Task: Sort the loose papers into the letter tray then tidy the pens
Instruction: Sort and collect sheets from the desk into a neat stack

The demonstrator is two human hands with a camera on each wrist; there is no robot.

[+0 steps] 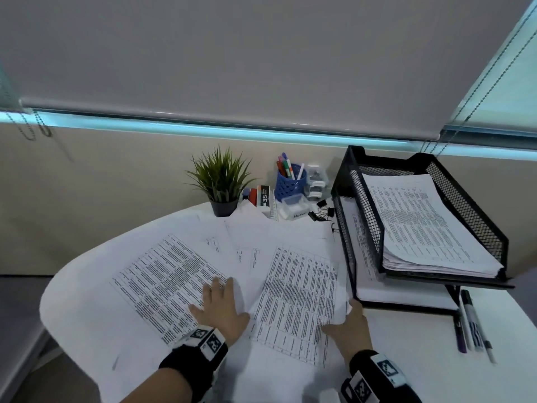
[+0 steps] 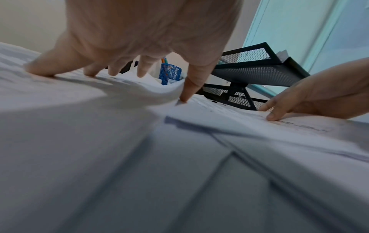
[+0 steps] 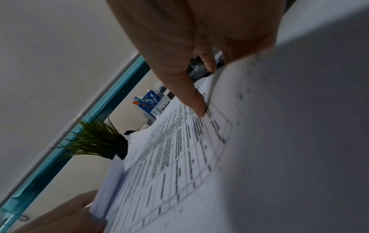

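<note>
Both hands lay on the loose printed sheets (image 1: 296, 292) spread across the white table (image 1: 421, 353), with the black mesh letter tray (image 1: 357, 181) at two o'clock.

The left hand (image 1: 219, 308) pressed flat on a table-printed sheet (image 1: 162, 283) at the spread's nine o'clock side, fingers (image 2: 39, 69) spread and straight, the thumb tip down at a curled paper edge. The right hand (image 1: 347, 324) gripped the right edge of the middle sheet, thumb on top and the other fingers hidden behind the lifted paper, just beside the tray's lower tier. The upper tier held a thick paper stack (image 1: 427, 225). Three loose pens (image 1: 472, 324) lay together at four o'clock, near the tray's foot. At twelve o'clock stood a blue pen cup (image 1: 290, 181) with markers, a potted plant (image 1: 222, 181) to its left, binder clips (image 1: 322, 210) near the tray.
</note>
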